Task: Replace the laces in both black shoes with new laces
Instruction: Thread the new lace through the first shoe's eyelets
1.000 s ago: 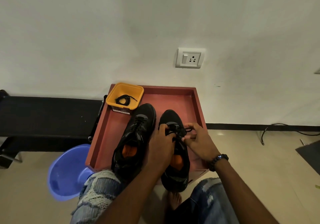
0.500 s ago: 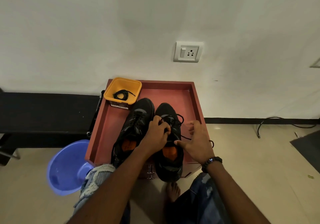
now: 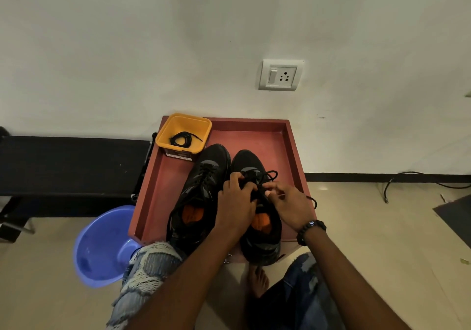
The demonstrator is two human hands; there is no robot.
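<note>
Two black mesh running shoes with orange insoles stand side by side in a shallow red-brown rimmed tray point(image 3: 293, 146), toes toward the wall, heels toward the person. Their long axes run away from the body, so any lace has to be drawn out sideways or back toward the lap. Both hands work on the right-hand black shoe point(image 3: 262, 238). The left hand point(image 3: 235, 202) curls over its lace area from the inner side and seems to brace it. The right hand point(image 3: 290, 203) comes in from the outer side, thumb and forefinger pinched on the thin black lace point(image 3: 271, 175), which loops loose above the knuckles and trails off past the wrist. The left-hand black shoe point(image 3: 201, 192) stands just beside, untouched and laced. A coiled black spare lace point(image 3: 181, 138) lies in a square yellow plastic tub point(image 3: 163, 140) at the tray's far left corner, nearer the left hand.

The fingers hide the eyelets, so how far the lace is undone cannot be told; whether the left grip holds lace or only shoe is unclear.
</note>
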